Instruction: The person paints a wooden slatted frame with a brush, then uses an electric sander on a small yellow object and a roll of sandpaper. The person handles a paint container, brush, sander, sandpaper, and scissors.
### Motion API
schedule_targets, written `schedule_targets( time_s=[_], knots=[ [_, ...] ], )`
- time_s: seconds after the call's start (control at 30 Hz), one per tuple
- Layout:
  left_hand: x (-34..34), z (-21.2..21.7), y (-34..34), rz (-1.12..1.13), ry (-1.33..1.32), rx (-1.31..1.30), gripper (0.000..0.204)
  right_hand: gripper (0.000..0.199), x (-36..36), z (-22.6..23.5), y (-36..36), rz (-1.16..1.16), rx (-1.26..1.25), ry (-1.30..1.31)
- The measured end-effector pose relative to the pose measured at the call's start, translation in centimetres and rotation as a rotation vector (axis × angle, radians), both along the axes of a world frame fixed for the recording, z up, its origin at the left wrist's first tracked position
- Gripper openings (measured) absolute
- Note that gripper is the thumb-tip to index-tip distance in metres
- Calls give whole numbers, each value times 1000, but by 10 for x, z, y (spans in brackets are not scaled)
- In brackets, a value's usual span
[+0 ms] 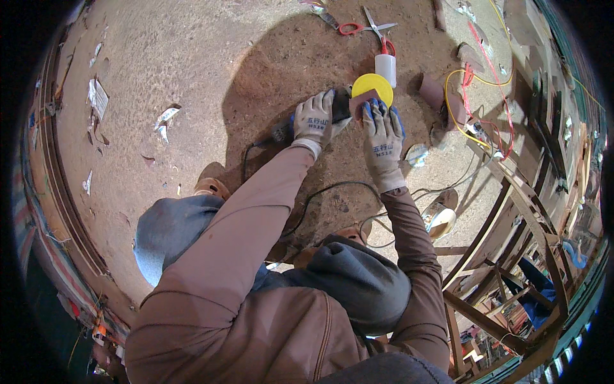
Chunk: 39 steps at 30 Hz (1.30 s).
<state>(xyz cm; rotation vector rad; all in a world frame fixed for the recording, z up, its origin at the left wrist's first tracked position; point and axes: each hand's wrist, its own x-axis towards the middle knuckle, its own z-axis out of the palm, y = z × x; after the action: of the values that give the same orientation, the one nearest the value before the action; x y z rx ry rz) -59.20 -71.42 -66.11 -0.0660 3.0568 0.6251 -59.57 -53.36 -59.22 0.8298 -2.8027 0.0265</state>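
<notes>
Both my hands wear pale work gloves with blue at the fingers. My left hand (315,120) is closed round a black corded power tool (341,104), likely a sander, held low over the ground. Close beside it, my right hand (383,144) pinches a small brown sheet (362,98) that looks like sandpaper. That sheet overlaps a round yellow disc (373,84), partly covered by it and my fingertips. Just beyond the disc lies a white bottle (385,69) with a red top. Red-handled scissors (369,28) lie spread apart farther off.
To the right is a curled brown sheet (432,91), near a tangle of yellow cord (449,96) and red cord (491,63). A dark cable (326,189) runs between my feet. Metal frames (511,240) stand at the right. Paper scraps (165,120) litter the concrete at left.
</notes>
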Motion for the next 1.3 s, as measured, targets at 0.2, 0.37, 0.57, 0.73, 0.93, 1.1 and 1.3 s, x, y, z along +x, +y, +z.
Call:
schedule_targets(
  time_s=[0.2, 0.37, 0.57, 0.73, 0.93, 1.1, 1.3],
  knots=[
    [0, -5, -1, 6, 51, -34, 88, 49, -5, 1, -1, 15, -4, -32],
    [-17, 17, -10, -43, -230, 120, 72, 47, 0, -1, 5, -42, -366, -267],
    [1, -28, 7, -37, -89, 10, 92, 51, -1, 13, 4, 39, 11, -91],
    [5, -12, 6, -21, -88, 34, 89, 48, 1, 10, 11, 52, -50, -39],
    [-1, -9, 1, -37, -50, 8, 90, 36, -1, 53, 4, 11, -168, 134],
    [2, 19, -5, -9, -88, 125, 84, 40, 66, 197, 66, -323, -255, 578],
    [2, 2, -5, -52, 3, -74, 86, 53, 108, 230, 97, -539, -504, 374]
  ],
)
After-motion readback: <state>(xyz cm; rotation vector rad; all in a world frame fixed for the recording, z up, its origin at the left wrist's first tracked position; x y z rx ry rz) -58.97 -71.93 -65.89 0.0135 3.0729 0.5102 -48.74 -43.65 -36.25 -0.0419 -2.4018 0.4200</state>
